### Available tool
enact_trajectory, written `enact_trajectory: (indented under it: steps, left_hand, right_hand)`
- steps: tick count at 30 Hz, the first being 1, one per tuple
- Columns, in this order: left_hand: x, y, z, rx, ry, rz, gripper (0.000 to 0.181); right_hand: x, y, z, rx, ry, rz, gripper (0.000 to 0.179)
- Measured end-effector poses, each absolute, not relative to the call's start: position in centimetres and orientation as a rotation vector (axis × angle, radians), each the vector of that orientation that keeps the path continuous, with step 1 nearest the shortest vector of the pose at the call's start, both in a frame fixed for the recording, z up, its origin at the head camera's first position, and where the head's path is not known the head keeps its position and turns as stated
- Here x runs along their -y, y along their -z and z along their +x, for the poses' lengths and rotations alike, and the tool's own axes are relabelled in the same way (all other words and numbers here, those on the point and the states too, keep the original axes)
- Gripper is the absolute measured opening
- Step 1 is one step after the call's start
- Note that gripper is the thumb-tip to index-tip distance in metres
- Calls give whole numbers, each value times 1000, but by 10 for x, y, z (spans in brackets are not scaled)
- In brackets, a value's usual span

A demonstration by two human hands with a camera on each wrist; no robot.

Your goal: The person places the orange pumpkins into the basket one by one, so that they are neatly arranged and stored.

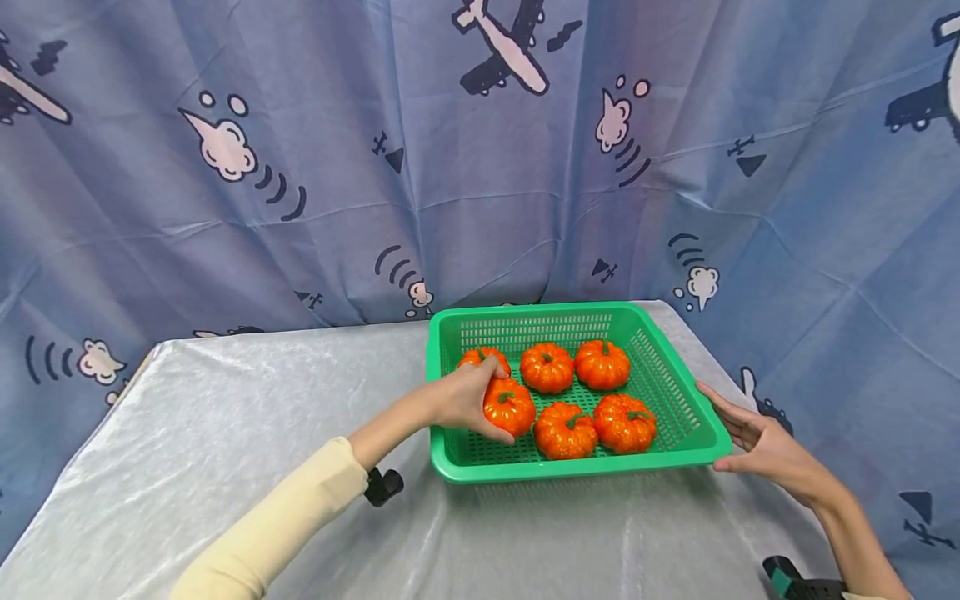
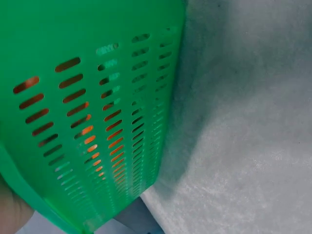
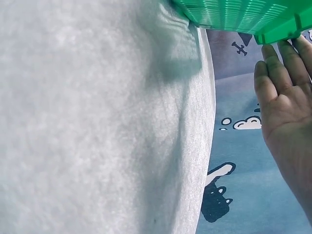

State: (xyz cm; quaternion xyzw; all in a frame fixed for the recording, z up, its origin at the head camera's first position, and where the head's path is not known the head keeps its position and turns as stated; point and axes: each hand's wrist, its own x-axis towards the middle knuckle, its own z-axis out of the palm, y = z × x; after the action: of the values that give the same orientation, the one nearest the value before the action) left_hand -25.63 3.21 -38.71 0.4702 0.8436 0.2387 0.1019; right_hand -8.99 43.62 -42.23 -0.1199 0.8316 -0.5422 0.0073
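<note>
A green plastic basket (image 1: 495, 472) with slotted walls stands on the cloth-covered table, and several small orange pumpkins (image 1: 567, 432) with green stems lie in it. My left hand (image 1: 468, 402) reaches over the basket's left rim and grips the front-left pumpkin (image 1: 510, 407), thumb in front and fingers behind. Another pumpkin (image 1: 483, 357) is partly hidden behind those fingers. At the basket's right front corner, my right hand (image 1: 772, 454) touches the rim. In the right wrist view its fingers (image 3: 277, 75) look fairly straight, their tips against the rim's underside.
A pale grey cloth (image 1: 247, 425) covers the table, and its right edge lies close beside the basket. Behind and to the right hangs a blue curtain (image 1: 322, 150) printed with airplanes and clouds.
</note>
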Motion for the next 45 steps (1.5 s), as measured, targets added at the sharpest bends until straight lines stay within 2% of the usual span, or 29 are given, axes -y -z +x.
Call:
enact_trajectory:
  steps: [6,13,27,38,45]
  left_hand:
    - [-34,387,-256,-2500,-618,1371,75]
    - [-37,385,-252,-2484,-580,1313,70]
    - [-44,389,-241,-2612,-182,1164,80]
    - [-49,392,-238,-2574,-105,1041,103]
    - [-52,393,-237,-2587,-76,1031,90]
  right_hand:
    - [-437,423,-90,-2607,1695,-388,91]
    - [-437,424,-90,-2630,1679,-369,92]
    - [-437,425,-89,-2626,1679,-368,90]
    - [-435,424,-89,-2615,1684,-383,89]
    - [-434,422,-88,-2609,1701,-380,89]
